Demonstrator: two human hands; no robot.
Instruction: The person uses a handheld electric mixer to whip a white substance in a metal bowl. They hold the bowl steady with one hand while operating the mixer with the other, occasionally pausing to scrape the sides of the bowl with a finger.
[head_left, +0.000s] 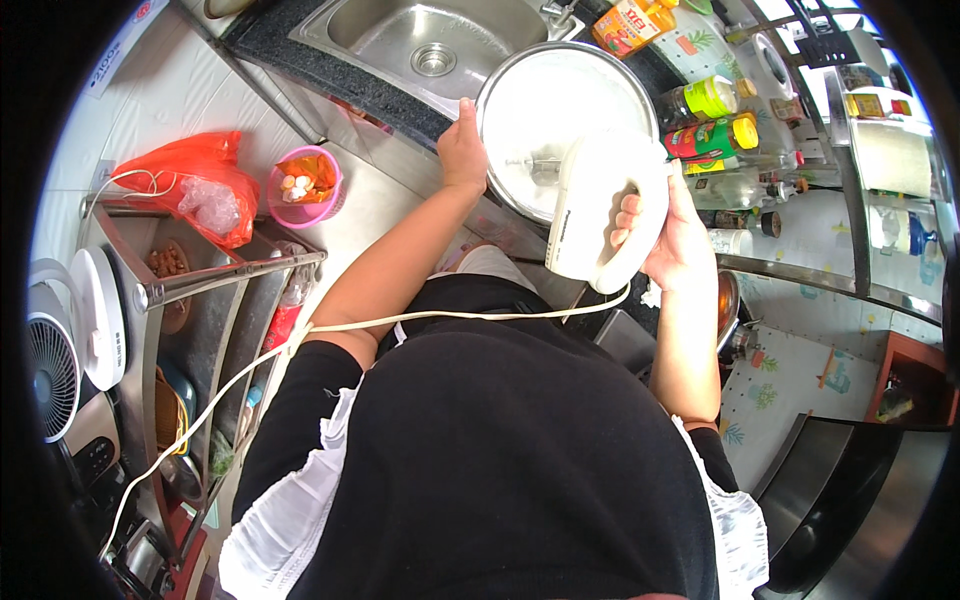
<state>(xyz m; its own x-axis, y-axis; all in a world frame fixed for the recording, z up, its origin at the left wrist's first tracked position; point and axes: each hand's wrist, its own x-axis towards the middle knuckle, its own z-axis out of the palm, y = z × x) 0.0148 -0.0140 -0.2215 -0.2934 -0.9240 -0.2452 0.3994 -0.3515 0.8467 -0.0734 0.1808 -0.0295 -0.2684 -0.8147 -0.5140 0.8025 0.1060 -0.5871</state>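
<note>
A white Panasonic electric hand mixer (581, 214) is in my right hand (671, 236), whose fingers wrap its handle. Its beaters (541, 166) reach down into a large round metal bowl (484, 127) that holds a white mass, too bright to tell its texture. My left hand (463, 154) grips the bowl's left rim, thumb up along the edge. From the mixer's handle end a white power cord (450, 315) runs leftwards across my body and down past the shelf.
A steel sink (375, 45) adjoins the bowl. Bottles (712, 139) crowd the counter at right. A metal rack (225, 271), red plastic bag (225, 150), pink waste bin (335, 191) and white fan (52, 375) stand at left. A range hood (810, 480) lies lower right.
</note>
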